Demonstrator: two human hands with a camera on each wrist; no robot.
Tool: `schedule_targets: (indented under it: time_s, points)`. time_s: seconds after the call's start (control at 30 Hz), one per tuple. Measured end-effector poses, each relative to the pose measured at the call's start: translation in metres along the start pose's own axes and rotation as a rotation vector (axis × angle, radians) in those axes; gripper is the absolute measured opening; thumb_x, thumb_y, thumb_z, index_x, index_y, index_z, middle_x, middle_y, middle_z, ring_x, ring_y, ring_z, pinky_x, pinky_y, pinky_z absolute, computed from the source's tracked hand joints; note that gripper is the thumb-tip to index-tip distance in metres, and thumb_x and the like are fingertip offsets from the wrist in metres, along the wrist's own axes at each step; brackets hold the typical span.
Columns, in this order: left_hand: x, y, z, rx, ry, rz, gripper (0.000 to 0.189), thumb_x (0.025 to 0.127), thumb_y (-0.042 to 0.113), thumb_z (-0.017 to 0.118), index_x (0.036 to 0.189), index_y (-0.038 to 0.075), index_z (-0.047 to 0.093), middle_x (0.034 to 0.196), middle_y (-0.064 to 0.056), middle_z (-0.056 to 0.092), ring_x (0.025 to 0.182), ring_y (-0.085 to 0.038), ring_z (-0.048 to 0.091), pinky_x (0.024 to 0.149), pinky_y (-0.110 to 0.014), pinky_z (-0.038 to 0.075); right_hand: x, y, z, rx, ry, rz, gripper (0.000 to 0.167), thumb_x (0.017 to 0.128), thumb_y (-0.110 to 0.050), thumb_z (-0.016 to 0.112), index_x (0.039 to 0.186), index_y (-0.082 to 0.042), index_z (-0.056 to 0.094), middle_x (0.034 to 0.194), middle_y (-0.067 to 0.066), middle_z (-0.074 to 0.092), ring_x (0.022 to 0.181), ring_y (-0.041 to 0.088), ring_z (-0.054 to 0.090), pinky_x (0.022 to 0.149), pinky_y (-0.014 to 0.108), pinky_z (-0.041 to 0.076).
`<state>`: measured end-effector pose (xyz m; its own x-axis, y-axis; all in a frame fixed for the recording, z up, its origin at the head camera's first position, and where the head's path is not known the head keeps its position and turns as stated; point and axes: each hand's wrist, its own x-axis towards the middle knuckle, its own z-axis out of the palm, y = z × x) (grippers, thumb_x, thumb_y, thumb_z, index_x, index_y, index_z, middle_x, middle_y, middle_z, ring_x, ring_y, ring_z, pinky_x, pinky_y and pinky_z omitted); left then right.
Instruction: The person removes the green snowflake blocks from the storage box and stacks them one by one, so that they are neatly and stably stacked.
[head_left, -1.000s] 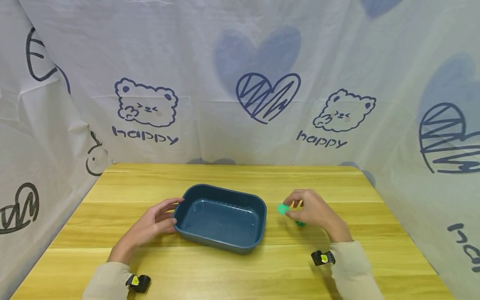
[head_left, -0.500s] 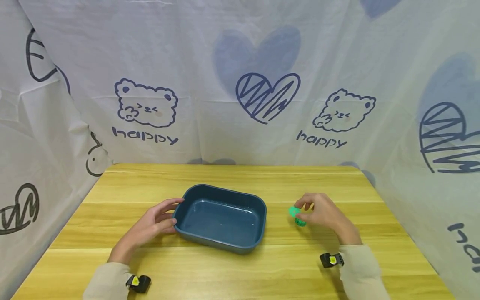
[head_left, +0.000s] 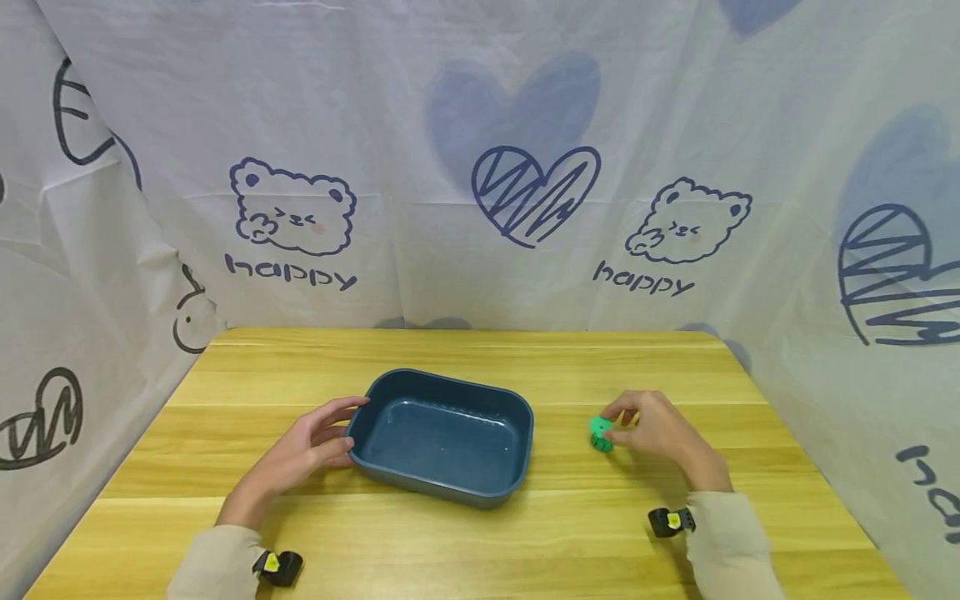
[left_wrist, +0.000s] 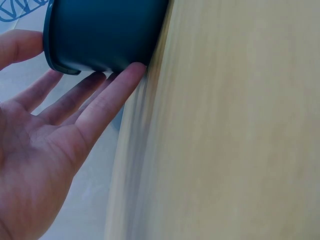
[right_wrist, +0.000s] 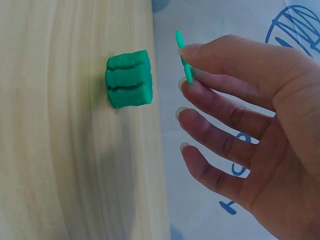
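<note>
Between thumb and fingertip, my right hand (head_left: 656,427) pinches a thin light green piece (right_wrist: 183,56). It looks flat and roughly round from the head view, and is seen edge-on from the right wrist. Just below it, a darker green block (right_wrist: 129,79) with grooved layers stands on the table; a gap separates the two. My left hand (head_left: 311,442) touches the left end of a dark blue rectangular bin (head_left: 442,433) with extended fingers. In the left wrist view, fingertips (left_wrist: 134,71) lie against the bin's outer wall.
A wooden table (head_left: 420,558) lies under everything, with its far edge along a white printed cloth (head_left: 420,250). More of that cloth hangs at both sides. Each wrist wears a small black camera on a strap.
My right hand has moved right and slightly nearer, bringing the light green piece from left of the darker green block to over it. The left hand and bin stay put.
</note>
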<state>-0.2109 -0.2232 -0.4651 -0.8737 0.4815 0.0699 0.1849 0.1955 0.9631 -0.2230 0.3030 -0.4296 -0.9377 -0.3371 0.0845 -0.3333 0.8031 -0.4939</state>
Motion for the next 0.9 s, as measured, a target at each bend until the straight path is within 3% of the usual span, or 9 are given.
schedule_targets:
  time_s: [0.9]
  points:
    - [-0.0002,0.0012,0.0003,-0.007,0.002,-0.016,0.059,0.104,0.009,0.057,0.157,-0.001,0.034,0.156,-0.038,0.036,0.13,-0.045,0.056,0.089,-0.036,0.064,-0.001,0.0102,0.0086,0.001,-0.013,0.071,0.019,0.083,-0.016,0.085,0.099,-0.009,0.079,0.096,0.003,0.075,0.084,0.015,0.058,0.067,0.023,0.049]
